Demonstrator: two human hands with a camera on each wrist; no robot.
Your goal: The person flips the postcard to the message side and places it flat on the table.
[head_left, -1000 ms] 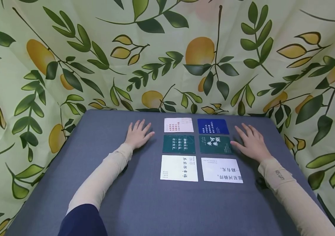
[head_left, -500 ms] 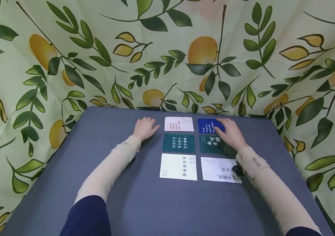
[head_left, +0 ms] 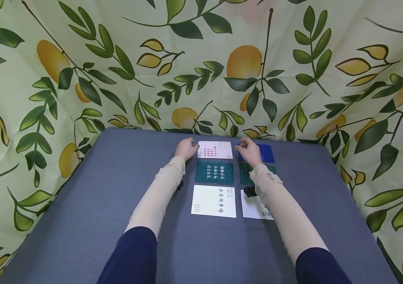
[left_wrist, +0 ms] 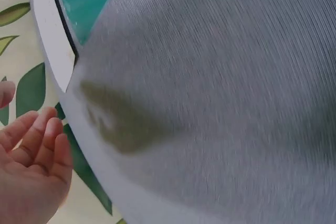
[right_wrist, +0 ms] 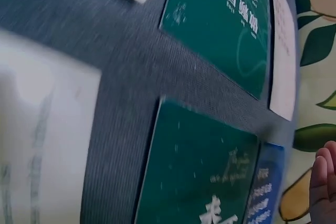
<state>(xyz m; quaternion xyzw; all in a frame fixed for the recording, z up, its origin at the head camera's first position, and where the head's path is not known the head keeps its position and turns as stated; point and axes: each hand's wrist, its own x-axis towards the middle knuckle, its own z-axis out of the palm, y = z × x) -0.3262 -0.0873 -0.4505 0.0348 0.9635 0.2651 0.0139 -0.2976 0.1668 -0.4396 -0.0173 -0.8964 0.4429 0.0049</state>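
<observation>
A pale pink card (head_left: 215,150) with red writing lies flat in the far row on the cloth. My left hand (head_left: 186,148) is at its left edge, thumb toward it; in the left wrist view the fingers (left_wrist: 44,142) are loosely bent and the palm holds nothing. The right hand (head_left: 250,152) hovers over the left part of a blue card (head_left: 267,154), fingertips pointing at the gap between blue and pink cards. At the right wrist view's edge only a few fingers (right_wrist: 321,174) show. Both hands are apart from each other, with the pink card between them.
Nearer lie two dark green cards, a left one (head_left: 214,172) and a right one (head_left: 245,175), then a left white card (head_left: 213,201) and a right white card (head_left: 249,205), partly under the right forearm. A grey-blue cloth (head_left: 80,205) covers the table; a leaf-patterned curtain (head_left: 201,90) hangs behind.
Both hands have moved inward toward the pink card. The right hand has come left from beside the cards, over the blue card; the left has moved right. The cards stay in place.
</observation>
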